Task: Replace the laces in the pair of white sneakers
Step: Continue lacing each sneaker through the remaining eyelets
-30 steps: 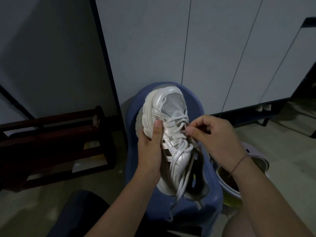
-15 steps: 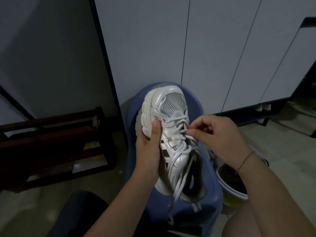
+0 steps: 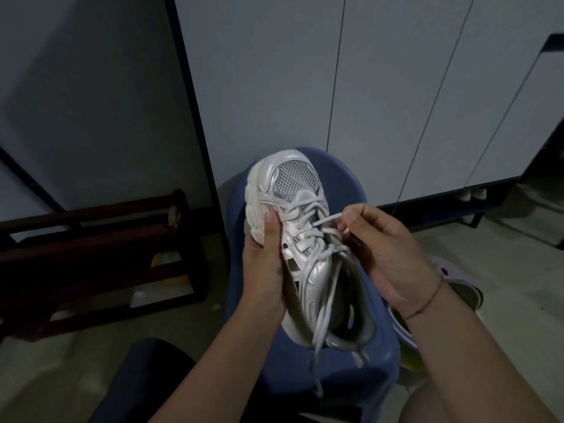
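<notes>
A white sneaker (image 3: 293,190) with a mesh toe points away from me, held over a blue plastic chair (image 3: 341,374). My left hand (image 3: 264,270) grips its left side, thumb pressed near the lower eyelets. My right hand (image 3: 384,248) pinches the white lace (image 3: 326,220) near its tip, just right of the tongue. The lace crosses several eyelets, and its loose ends (image 3: 319,355) hang down past the heel. A second shoe (image 3: 457,285) lies partly hidden behind my right wrist.
White cabinet doors (image 3: 396,87) stand behind the chair. A dark wooden rack (image 3: 91,254) sits on the floor to the left. My knee (image 3: 146,383) shows at the bottom.
My right hand has drawn a short length of lace out to the right, so the lace tip now shows between the shoe and my fingers. The left hand keeps its hold.
</notes>
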A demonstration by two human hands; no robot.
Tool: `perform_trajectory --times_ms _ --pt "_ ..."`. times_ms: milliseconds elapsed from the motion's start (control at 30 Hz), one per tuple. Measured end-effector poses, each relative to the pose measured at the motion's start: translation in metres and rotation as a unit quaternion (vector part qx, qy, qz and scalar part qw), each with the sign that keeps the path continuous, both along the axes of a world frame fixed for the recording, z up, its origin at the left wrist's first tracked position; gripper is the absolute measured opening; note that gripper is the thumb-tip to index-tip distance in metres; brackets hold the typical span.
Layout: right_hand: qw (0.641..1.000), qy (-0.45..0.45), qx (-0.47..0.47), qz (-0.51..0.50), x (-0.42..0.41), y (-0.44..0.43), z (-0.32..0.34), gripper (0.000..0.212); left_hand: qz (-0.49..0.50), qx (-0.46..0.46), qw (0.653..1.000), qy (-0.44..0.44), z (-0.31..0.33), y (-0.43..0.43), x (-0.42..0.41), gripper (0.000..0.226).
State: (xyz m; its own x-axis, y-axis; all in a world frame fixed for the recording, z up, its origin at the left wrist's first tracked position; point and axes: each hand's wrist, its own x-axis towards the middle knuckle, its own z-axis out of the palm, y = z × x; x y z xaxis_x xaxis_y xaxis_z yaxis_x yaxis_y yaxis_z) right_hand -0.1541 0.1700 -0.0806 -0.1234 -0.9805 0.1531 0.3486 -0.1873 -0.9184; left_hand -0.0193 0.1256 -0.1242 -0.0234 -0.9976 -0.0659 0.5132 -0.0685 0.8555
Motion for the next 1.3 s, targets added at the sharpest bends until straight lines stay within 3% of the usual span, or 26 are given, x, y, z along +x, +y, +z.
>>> perform_trajectory --times_ms 100,233,367,600,800,1033,1200,1300 --pt "0.984 0.147 0.007 -0.098 -0.001 0.002 -0.001 0.006 0.012 0.005 1.0 0.004 0.002 0.004 0.0 0.049" --pt "0.964 0.219 -0.003 -0.154 -0.001 0.003 0.0 0.012 0.025 0.0 1.0 0.009 0.008 0.006 0.001 0.052" --pt "0.954 0.223 0.003 -0.201 -0.001 0.006 0.004 0.007 0.028 -0.008 1.0 0.001 0.01 0.007 0.0 0.054" --pt "0.964 0.243 0.015 -0.105 -0.002 0.012 0.009 0.006 0.038 -0.007 0.999 -0.019 0.01 0.008 0.0 0.063" --pt "0.946 0.289 -0.008 -0.145 0.002 0.015 0.013 0.01 0.064 -0.02 0.997 -0.044 0.01 0.012 0.0 0.071" --pt "0.897 0.406 0.003 -0.176 0.01 0.021 0.015 0.014 0.103 -0.059 0.99 -0.077 0.011 0.015 -0.001 0.049" --pt "0.852 0.48 0.035 -0.205 0.021 0.023 0.017 0.026 0.114 -0.076 0.987 -0.082 0.01 0.021 -0.004 0.046" --pt "0.877 0.432 0.05 -0.204 0.022 0.02 0.013 0.023 0.107 -0.083 0.987 -0.086 0.011 0.023 -0.006 0.04"
